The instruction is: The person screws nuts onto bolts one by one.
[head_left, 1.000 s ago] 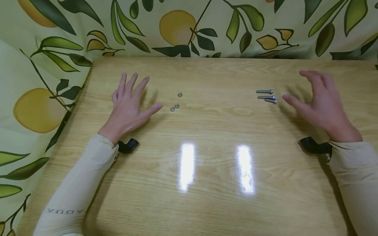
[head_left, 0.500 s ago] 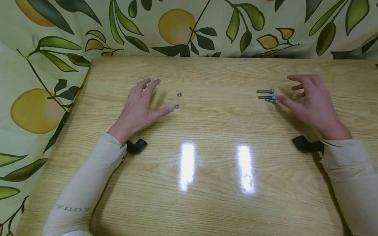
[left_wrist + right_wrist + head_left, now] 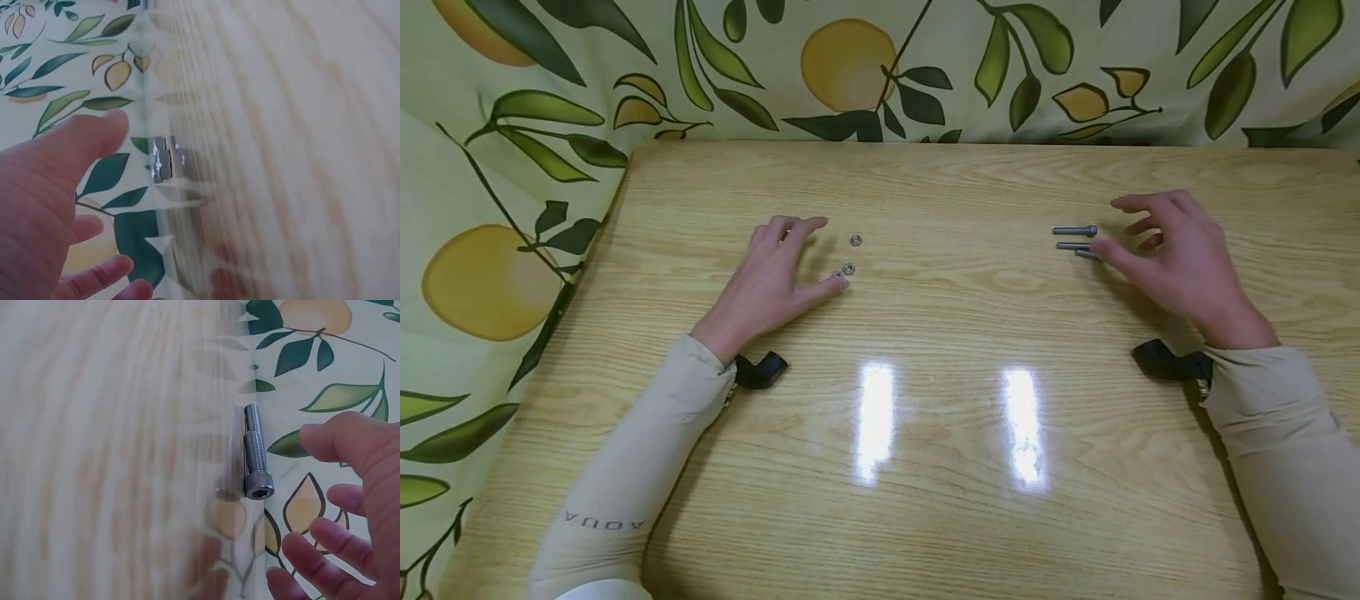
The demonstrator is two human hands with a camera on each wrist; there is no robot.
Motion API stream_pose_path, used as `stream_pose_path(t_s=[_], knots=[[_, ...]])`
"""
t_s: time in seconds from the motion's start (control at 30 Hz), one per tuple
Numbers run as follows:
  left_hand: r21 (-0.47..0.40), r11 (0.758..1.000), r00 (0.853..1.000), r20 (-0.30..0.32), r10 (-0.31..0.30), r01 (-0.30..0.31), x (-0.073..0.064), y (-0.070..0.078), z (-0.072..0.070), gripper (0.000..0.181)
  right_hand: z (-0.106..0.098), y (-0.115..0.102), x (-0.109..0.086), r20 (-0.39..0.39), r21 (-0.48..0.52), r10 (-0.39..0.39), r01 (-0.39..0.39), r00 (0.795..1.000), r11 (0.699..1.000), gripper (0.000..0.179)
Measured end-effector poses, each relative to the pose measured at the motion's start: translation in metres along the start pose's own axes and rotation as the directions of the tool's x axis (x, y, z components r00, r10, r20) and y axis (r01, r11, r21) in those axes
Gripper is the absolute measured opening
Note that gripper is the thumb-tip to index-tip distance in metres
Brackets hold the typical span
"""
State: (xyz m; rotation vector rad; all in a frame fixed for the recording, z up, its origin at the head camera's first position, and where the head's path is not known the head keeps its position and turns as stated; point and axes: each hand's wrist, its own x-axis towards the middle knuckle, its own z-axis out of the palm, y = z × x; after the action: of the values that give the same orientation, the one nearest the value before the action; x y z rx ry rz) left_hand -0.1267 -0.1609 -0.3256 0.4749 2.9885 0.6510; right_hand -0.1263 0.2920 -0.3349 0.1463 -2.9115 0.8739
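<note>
Three small hex nuts lie on the wooden table, one nut [image 3: 856, 240] farther back and another nut [image 3: 848, 268] beside a third that the left thumb partly covers. My left hand [image 3: 767, 279] hovers just left of them, fingers spread and slightly bent. In the left wrist view the nuts [image 3: 162, 164] appear past the thumb. Three socket-head bolts lie at the right, the rear bolt [image 3: 1075, 231] in full view. My right hand [image 3: 1183, 262] is over their head ends, its thumb overlapping the two nearer ones. The right wrist view shows a bolt [image 3: 257, 459] apart from the fingers.
A pale wood-grain table [image 3: 940, 325] stretches between the hands, with two bright light reflections. A fruit-and-leaf patterned cloth [image 3: 917, 75] hangs along its back and left edges. Black wrist mounts [image 3: 762, 370] stick out below both sleeves.
Both hands have moved inward, the left rightward to the nuts and the right leftward to the bolts. Their fingers have bent more. The nuts and bolts lie as before.
</note>
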Motion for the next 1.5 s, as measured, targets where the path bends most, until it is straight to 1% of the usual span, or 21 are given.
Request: stream_pose_path(t_s=[0.13,0.3,0.4,0.53,0.63,0.77,1.0,1.23,1.37,1.5], knots=[[-0.036,0.999,1.000,0.002,0.006,-0.006,0.001,0.002,0.001,0.076,0.002,0.001,-0.001,0.001,-0.008,-0.024,0.024,1.000,1.000,0.051],[-0.080,0.997,1.000,-0.002,0.022,-0.022,0.002,0.004,0.002,0.068,0.005,0.000,-0.003,0.019,-0.033,-0.035,0.036,0.999,0.999,0.045],[-0.100,0.994,0.999,-0.015,0.038,-0.039,0.004,0.005,0.004,0.061,0.007,-0.002,-0.004,0.026,-0.051,-0.043,0.044,0.999,0.998,0.041],[-0.132,0.989,0.997,-0.047,0.061,-0.067,0.006,0.006,0.007,0.047,0.007,-0.004,-0.003,0.047,-0.052,-0.044,0.046,0.998,0.998,0.036],[-0.148,0.986,0.996,-0.057,0.074,-0.081,0.008,0.006,0.011,0.039,0.008,-0.005,-0.003,0.063,-0.055,-0.048,0.052,0.997,0.997,0.034],[-0.152,0.985,0.997,-0.042,0.072,-0.078,0.011,0.006,0.014,0.038,0.008,-0.005,-0.003,0.051,-0.083,-0.079,0.083,0.996,0.993,0.032],[-0.153,0.987,0.999,-0.011,0.052,-0.053,0.012,0.007,0.018,0.036,0.007,-0.002,-0.004,0.036,-0.107,-0.088,0.091,0.995,0.990,0.030],[-0.184,0.982,0.999,-0.003,0.044,-0.044,0.012,0.007,0.017,0.030,0.008,0.000,-0.004,0.031,-0.119,-0.085,0.088,0.996,0.989,0.025],[-0.171,0.984,0.999,0.004,0.041,-0.039,0.011,0.006,0.016,0.028,0.009,0.001,-0.005,0.015,-0.118,-0.103,0.104,0.995,0.987,0.021],[-0.162,0.986,1.000,0.011,0.024,-0.022,0.009,0.005,0.015,0.022,0.010,0.001,-0.005,0.006,-0.122,-0.119,0.119,0.993,0.985,0.018]])
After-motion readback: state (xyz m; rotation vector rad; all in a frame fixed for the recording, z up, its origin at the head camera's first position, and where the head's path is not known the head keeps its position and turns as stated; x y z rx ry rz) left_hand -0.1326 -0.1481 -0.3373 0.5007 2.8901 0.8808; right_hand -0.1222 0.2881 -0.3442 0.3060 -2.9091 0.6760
